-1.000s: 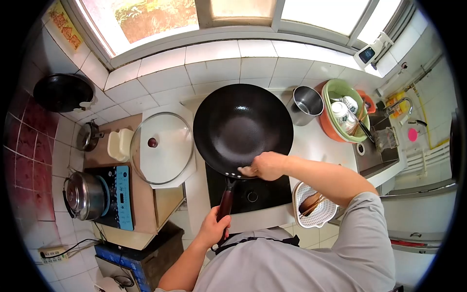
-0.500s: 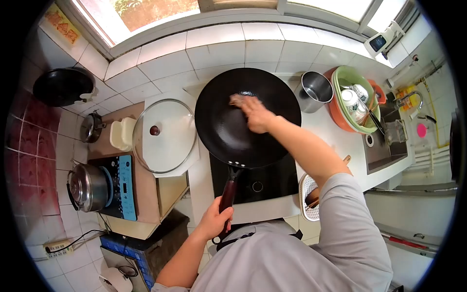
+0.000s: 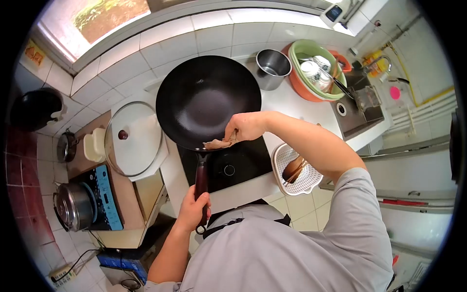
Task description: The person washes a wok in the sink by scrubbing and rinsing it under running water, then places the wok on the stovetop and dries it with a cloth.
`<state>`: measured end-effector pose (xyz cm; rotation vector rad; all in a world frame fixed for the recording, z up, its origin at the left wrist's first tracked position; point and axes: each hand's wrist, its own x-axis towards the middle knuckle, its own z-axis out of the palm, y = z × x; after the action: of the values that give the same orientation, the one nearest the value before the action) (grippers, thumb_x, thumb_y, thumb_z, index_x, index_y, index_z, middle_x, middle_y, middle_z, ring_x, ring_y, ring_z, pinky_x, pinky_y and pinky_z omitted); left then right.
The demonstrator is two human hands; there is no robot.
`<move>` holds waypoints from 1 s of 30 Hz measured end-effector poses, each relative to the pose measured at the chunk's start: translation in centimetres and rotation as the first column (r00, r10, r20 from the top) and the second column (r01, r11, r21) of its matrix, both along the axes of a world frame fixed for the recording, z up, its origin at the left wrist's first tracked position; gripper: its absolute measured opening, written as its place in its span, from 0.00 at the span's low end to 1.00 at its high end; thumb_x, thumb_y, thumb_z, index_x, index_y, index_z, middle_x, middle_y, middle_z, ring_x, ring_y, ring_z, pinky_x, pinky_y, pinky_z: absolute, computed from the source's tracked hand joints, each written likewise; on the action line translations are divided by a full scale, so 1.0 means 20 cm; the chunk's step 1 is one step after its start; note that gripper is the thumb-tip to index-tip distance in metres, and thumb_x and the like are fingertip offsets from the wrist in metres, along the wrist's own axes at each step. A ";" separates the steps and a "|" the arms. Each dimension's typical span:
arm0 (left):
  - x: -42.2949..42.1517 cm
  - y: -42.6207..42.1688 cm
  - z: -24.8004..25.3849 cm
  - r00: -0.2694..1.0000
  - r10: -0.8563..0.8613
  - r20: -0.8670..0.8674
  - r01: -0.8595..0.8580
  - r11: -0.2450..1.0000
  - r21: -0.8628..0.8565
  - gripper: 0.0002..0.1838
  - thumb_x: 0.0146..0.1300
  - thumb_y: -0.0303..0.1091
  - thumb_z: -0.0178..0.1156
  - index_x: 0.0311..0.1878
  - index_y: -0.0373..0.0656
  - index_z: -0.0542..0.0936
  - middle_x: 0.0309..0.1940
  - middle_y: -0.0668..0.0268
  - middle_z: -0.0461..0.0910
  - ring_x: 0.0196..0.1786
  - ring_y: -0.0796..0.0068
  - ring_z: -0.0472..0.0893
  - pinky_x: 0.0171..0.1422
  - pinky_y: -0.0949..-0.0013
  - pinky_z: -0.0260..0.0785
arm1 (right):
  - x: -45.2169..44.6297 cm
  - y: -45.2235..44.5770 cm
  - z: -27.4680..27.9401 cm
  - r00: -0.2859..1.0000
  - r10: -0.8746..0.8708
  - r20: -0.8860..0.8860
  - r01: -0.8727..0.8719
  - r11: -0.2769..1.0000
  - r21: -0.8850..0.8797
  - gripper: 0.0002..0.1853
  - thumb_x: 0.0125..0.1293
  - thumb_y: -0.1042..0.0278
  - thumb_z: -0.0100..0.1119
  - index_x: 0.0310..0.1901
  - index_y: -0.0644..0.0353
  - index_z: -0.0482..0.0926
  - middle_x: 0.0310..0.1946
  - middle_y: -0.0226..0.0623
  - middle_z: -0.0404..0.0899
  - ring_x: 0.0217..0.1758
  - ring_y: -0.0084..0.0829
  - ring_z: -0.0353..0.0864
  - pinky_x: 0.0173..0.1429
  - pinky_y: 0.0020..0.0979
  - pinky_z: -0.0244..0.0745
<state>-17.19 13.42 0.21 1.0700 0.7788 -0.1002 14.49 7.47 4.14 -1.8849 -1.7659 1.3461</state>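
A large black wok (image 3: 209,97) sits tilted over the black cooktop (image 3: 233,168). My left hand (image 3: 191,209) is closed around its dark wooden handle (image 3: 201,175). At the wok's near rim, my right hand (image 3: 245,126) grips a crumpled brownish cloth (image 3: 220,144) and presses it against the edge close to the handle joint. Part of the cloth is hidden under my fingers.
Left of the wok lies a glass lid (image 3: 134,158). A steel pot (image 3: 75,207) stands on an induction cooker (image 3: 104,194). On the right are a steel canister (image 3: 272,78), stacked basins (image 3: 304,92) with dishes, a white basket (image 3: 304,187) and the sink (image 3: 357,126).
My right hand has moved with the cloth from the wok's inside, near the far side, down to the near rim. The left hand keeps its hold on the handle. The view has shifted.
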 end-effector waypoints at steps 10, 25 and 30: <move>-0.03 0.01 -0.04 1.000 -0.006 0.007 0.006 0.999 -0.041 0.14 0.70 0.36 0.53 0.54 0.43 0.67 0.30 0.64 0.75 0.23 0.73 0.77 0.24 0.69 0.72 | 0.02 -0.74 0.05 0.712 -0.593 -0.376 0.625 0.779 -0.048 0.13 0.58 0.67 0.50 0.36 0.66 0.80 0.26 0.29 0.77 0.32 0.22 0.73 0.38 0.28 0.70; -0.50 -0.16 -0.40 0.877 0.328 -0.352 -0.396 0.908 -0.138 0.12 0.68 0.41 0.50 0.32 0.44 0.73 0.21 0.65 0.71 0.23 0.68 0.73 0.28 0.65 0.67 | 0.24 -1.98 -0.19 0.143 -0.935 -0.325 0.925 0.242 -0.291 0.13 0.66 0.60 0.57 0.36 0.63 0.81 0.28 0.32 0.81 0.28 0.22 0.79 0.34 0.26 0.76; -0.35 -0.63 -0.49 0.908 0.243 -0.341 -0.315 0.933 -0.175 0.06 0.64 0.33 0.54 0.33 0.43 0.73 0.23 0.65 0.72 0.23 0.68 0.72 0.25 0.68 0.63 | 0.44 -2.10 -0.44 0.059 -0.915 -0.399 0.925 0.200 -0.322 0.12 0.67 0.61 0.56 0.41 0.63 0.80 0.34 0.35 0.82 0.34 0.25 0.82 0.38 0.28 0.79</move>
<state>-24.10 0.86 -9.53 0.7217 1.1756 -0.1128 23.31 -34.59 -4.62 -1.7254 -0.0141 1.0147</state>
